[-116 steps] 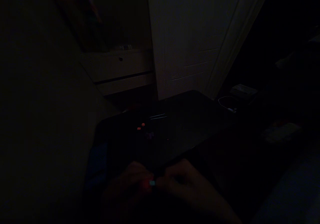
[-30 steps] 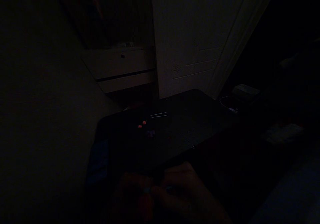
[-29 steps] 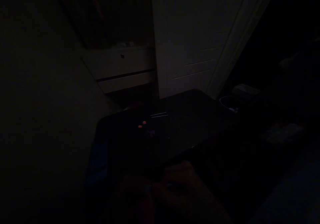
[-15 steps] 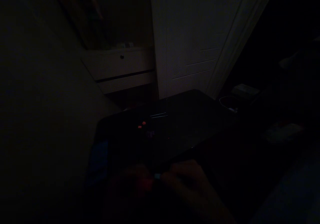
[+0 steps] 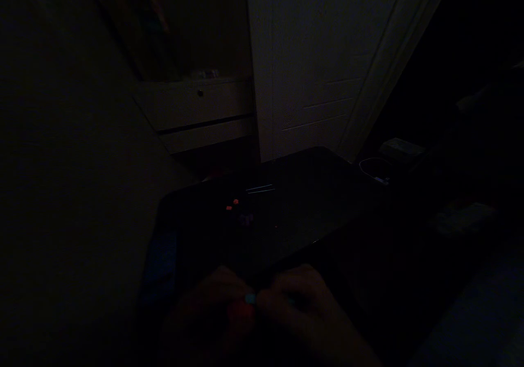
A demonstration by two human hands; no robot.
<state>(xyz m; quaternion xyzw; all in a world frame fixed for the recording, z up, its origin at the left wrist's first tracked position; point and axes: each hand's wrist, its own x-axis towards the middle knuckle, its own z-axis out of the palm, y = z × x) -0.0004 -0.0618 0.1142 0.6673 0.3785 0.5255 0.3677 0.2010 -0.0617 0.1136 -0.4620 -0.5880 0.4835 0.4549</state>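
**Dark room, both hands pinching tiny pieces at the bench's near edge**

Head view: very underexposed, so detail is poor. The left hand (image 5: 213, 307) and right hand (image 5: 303, 307) meet low in the centre, fingertips touching. The right hand's fingers are closed on a small teal piece (image 5: 249, 299), hard-looking and blocky. The left hand's fingers are curled on a red piece (image 5: 239, 311) just below it, its shape too dim to tell. Both pieces sit at the near edge of the bench (image 5: 311, 208), which is flat, dark and matte with rounded corners. Farther back on it lie two orange bits (image 5: 235, 201), a purplish bit (image 5: 245, 219) and thin shiny rods (image 5: 260, 189), all well apart from the hands. Behind are a pale panelled door (image 5: 311, 66) and a drawer unit (image 5: 196, 110) with a round knob. A looped white cable (image 5: 372, 167) lies to the right.
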